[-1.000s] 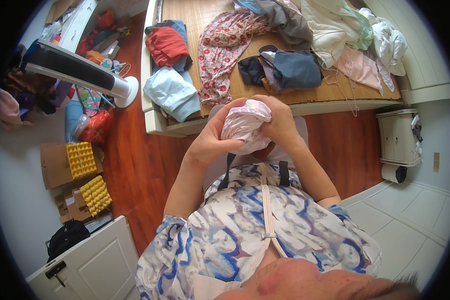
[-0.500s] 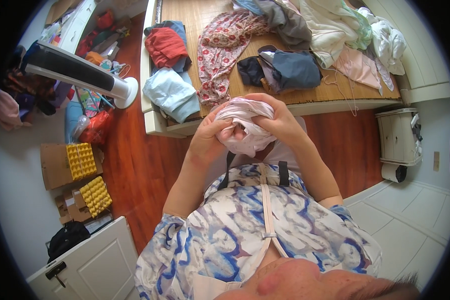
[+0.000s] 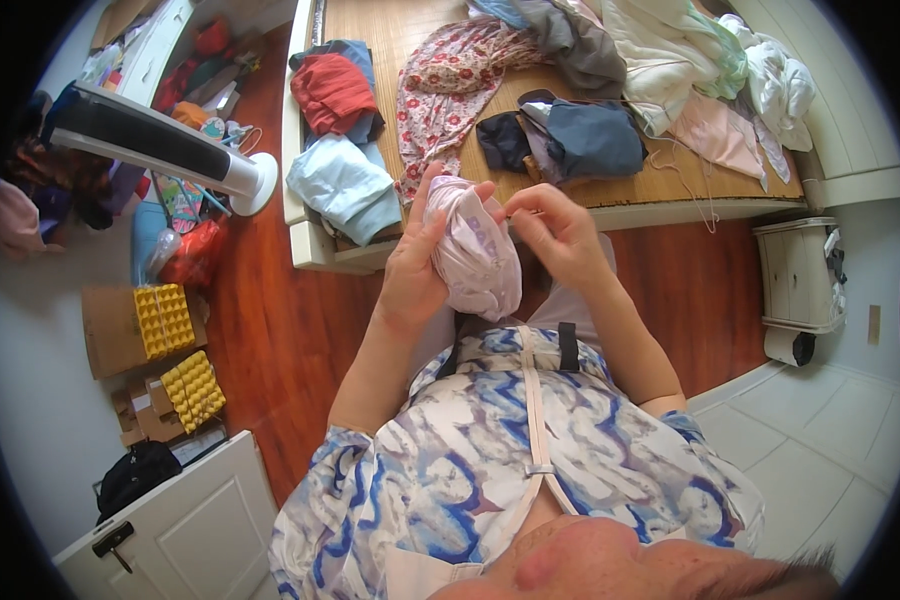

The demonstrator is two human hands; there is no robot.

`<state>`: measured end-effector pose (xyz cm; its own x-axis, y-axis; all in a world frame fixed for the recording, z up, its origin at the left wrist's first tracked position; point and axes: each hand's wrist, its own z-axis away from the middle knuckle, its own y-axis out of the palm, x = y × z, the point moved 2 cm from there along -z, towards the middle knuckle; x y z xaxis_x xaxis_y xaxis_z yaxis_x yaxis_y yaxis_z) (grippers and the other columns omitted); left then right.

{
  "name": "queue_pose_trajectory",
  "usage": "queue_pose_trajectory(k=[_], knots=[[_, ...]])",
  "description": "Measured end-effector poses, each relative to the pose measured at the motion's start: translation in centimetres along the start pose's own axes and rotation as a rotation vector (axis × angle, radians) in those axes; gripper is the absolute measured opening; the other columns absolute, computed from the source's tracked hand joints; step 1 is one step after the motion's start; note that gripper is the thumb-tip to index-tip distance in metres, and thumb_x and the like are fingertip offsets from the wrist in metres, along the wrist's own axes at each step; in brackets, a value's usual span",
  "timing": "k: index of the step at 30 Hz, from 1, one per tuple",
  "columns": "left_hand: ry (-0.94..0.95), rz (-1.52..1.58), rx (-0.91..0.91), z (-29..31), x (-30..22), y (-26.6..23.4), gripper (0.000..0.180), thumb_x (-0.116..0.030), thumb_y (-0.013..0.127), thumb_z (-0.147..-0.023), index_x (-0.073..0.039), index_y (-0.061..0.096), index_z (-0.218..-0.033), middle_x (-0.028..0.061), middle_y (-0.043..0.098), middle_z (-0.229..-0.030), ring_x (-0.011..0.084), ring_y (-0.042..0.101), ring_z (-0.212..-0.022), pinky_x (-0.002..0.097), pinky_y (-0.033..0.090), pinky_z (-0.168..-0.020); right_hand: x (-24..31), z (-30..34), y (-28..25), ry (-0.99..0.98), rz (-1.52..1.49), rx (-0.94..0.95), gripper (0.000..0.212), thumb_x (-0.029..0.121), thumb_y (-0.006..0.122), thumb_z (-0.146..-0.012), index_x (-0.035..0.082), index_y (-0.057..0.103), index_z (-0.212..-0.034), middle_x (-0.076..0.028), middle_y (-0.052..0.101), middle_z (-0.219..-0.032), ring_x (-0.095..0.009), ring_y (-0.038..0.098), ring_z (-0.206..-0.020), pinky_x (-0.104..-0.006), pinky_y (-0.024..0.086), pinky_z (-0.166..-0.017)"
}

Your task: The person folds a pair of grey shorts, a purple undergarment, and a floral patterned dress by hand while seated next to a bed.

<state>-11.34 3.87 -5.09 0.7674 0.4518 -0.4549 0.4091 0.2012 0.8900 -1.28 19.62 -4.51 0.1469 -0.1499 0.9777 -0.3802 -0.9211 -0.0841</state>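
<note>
Over my lap, a pale pink-white garment is rolled into a compact bundle with faint purple print on its side. My left hand holds it, the palm along its left side and fingertips showing at its top. Just right of the bundle is my right hand, fingers loosely bent and thumb apart, with nothing visible in it. The right fingertips are close to the bundle's upper edge; whether they touch it is hard to tell. Beyond my hands, a red floral garment lies spread on the wooden bed platform.
Folded red clothing and light blue clothing lie at the platform's left. Dark blue folded clothes are right of the floral piece, before a heap of pale bedding. A tower fan stands left, above yellow egg trays.
The bundle has turned from a ring-like opening held in both hands to an upright roll in my left hand. My right hand has come off it and moved slightly right.
</note>
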Motion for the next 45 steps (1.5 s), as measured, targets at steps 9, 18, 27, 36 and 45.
queue_pose_trajectory(k=[9,18,27,36,45], knots=[[0.047,-0.379,-0.080,0.3,1.0,-0.1,0.065,-0.005,0.042,-0.101,-0.022,0.011,-0.155,0.0191,0.046,-0.142,0.0204,0.053,-0.123,0.0335,0.043,-0.103,-0.6,0.9,1.6,-0.090,0.324,0.066,0.030,0.020,0.072,-0.085,0.000,0.061,-0.105,-0.015,0.058,-0.100,-0.023,0.061,-0.084,-0.0300,0.049,-0.065],[0.069,-0.447,-0.291,1.0,-1.4,-1.9,0.047,-0.002,0.061,-0.091,-0.004,0.049,-0.136,0.0074,0.065,-0.108,0.0133,0.063,-0.096,0.0274,0.052,-0.088,2.0,-0.8,-5.5,-0.033,-0.644,-0.200,0.033,0.024,0.054,-0.098,0.002,0.056,-0.122,-0.009,0.065,-0.109,-0.017,0.064,-0.095,-0.0311,0.055,-0.076],[0.198,-0.553,-0.380,2.2,-6.1,-4.8,0.045,-0.003,0.064,-0.090,-0.002,0.051,-0.134,0.0072,0.065,-0.103,0.0110,0.062,-0.090,0.0261,0.052,-0.084,3.2,0.3,-15.7,-0.246,-0.710,-0.449,0.029,0.021,0.045,-0.102,0.001,0.057,-0.120,-0.011,0.064,-0.115,-0.022,0.063,-0.103,-0.0372,0.051,-0.087],[0.251,-0.564,-0.379,1.5,-6.1,-3.2,0.041,-0.004,0.059,-0.094,-0.002,0.051,-0.134,0.0062,0.064,-0.101,0.0101,0.062,-0.088,0.0250,0.052,-0.083,3.9,-1.0,-12.7,-0.234,0.182,-0.723,0.030,0.009,0.056,-0.096,0.002,0.055,-0.125,-0.008,0.062,-0.115,-0.014,0.059,-0.099,-0.0278,0.048,-0.088],[0.084,-0.642,-0.141,0.2,-2.0,1.2,0.048,-0.004,0.061,-0.092,-0.003,0.047,-0.138,0.0025,0.062,-0.104,0.0067,0.059,-0.089,0.0219,0.049,-0.080,-1.3,-0.1,4.1,-0.034,0.078,0.383,0.051,0.007,0.071,-0.078,0.005,0.054,-0.126,-0.018,0.062,-0.106,-0.025,0.064,-0.091,-0.0378,0.051,-0.075]])
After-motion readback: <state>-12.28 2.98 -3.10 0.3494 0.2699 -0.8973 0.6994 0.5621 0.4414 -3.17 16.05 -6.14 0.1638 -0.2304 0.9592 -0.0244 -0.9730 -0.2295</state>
